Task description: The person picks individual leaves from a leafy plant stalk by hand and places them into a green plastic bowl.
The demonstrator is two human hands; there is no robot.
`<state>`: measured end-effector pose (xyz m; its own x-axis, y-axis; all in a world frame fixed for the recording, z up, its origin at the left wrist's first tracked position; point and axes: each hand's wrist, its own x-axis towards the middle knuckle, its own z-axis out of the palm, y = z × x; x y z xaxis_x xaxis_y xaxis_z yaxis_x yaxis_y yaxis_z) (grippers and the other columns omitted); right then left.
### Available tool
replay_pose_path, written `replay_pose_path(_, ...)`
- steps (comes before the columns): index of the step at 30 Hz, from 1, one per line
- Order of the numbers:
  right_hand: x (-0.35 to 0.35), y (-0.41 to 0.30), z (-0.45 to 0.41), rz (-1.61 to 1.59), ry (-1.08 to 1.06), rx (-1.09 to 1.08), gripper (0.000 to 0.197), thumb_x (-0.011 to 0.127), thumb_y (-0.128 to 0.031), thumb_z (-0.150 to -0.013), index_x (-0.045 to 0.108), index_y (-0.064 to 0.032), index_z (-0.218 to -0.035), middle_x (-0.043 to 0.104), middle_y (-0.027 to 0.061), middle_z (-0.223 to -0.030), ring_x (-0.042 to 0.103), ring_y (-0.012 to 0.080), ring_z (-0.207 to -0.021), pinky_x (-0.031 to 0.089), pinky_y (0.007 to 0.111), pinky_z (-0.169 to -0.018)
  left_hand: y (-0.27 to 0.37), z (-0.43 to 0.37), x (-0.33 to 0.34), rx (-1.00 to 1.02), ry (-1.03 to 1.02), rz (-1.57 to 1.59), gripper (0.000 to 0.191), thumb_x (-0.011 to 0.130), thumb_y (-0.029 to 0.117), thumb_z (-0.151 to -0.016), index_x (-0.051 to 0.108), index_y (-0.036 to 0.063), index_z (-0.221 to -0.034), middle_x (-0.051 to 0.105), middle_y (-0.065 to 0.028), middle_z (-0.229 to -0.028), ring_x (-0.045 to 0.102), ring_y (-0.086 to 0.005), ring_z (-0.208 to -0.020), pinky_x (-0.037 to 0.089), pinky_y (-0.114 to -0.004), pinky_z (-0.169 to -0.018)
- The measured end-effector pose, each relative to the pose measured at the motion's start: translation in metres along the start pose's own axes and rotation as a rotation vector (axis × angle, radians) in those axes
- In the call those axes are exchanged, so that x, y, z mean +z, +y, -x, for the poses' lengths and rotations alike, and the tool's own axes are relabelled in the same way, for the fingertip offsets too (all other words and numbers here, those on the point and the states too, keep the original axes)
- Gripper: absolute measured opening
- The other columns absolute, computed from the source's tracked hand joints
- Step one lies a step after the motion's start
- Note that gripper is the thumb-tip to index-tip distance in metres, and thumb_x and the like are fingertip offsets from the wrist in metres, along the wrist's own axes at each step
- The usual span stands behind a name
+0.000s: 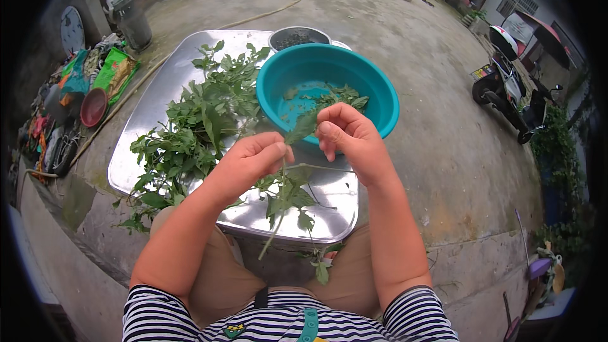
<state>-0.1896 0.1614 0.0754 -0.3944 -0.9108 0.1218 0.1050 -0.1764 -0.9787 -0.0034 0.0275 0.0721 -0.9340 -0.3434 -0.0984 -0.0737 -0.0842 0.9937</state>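
Observation:
My left hand (266,152) pinches a leafy green stem (281,204), whose bare lower end hangs down over the front of a shiny metal tray table (332,199). My right hand (339,130) has thumb and fingers curled close together by a leaf (302,128) between the hands; whether it grips the leaf cannot be told. Just beyond stands a teal plastic basin (389,104) with picked leaves (344,96) inside. A large heap of leafy stems (190,128) covers the left part of the tray. More sprigs lie under my hands and hang over the front edge.
A metal bowl (327,35) with dark contents stands behind the basin. A hose (128,99) runs along the concrete ground past the tray's left side. Sacks, a red bowl (94,107) and a bin (133,21) are at the left; a parked scooter (508,85) is at the right.

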Motion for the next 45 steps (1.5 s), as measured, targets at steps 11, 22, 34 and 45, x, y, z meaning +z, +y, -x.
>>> replay_pose_path(11,-0.006,0.000,0.001,0.005,0.039,0.149,0.019,0.064,-0.023,-0.097,0.057,-0.0057,-0.095,0.054,-0.0031,-0.073,0.053,0.0047,-0.061,0.040,0.019,-0.047,-0.002,0.002,0.008,0.055,0.020,-0.259,0.025,0.052,0.020,-0.095,0.067,0.0009,-0.096,0.054,0.0021,-0.071,0.045,-0.0052,-0.064,0.038,-0.025,-0.060)
replay_pose_path(22,-0.002,-0.011,0.005,0.070,0.036,0.076,0.013,0.066,-0.014,-0.094,0.064,-0.0028,-0.100,0.060,-0.0029,-0.077,0.052,0.0039,-0.062,0.042,0.019,-0.052,-0.004,0.000,0.012,0.125,0.136,-0.252,0.030,0.057,0.026,-0.099,0.070,-0.0012,-0.098,0.064,-0.0010,-0.078,0.054,-0.0066,-0.072,0.045,-0.025,-0.067)
replay_pose_path(34,-0.011,0.000,0.003,0.406,0.095,0.001,0.011,0.062,-0.014,-0.096,0.060,-0.0044,-0.091,0.058,-0.0019,-0.073,0.053,0.0051,-0.065,0.040,0.021,-0.052,-0.007,0.000,0.013,0.173,0.239,-0.394,0.025,0.056,0.021,-0.099,0.070,0.0006,-0.095,0.045,0.0065,-0.064,0.037,-0.0035,-0.060,0.031,-0.024,-0.055)
replay_pose_path(45,-0.003,-0.005,0.001,-0.309,0.025,0.243,0.016,0.056,-0.022,-0.101,0.053,-0.0070,-0.096,0.050,-0.0013,-0.078,0.045,0.0065,-0.061,0.034,0.019,-0.047,-0.008,0.000,0.012,0.202,0.277,-0.357,0.025,0.057,0.021,-0.097,0.071,-0.0003,-0.097,0.062,-0.0017,-0.070,0.050,-0.0071,-0.062,0.041,-0.026,-0.059)
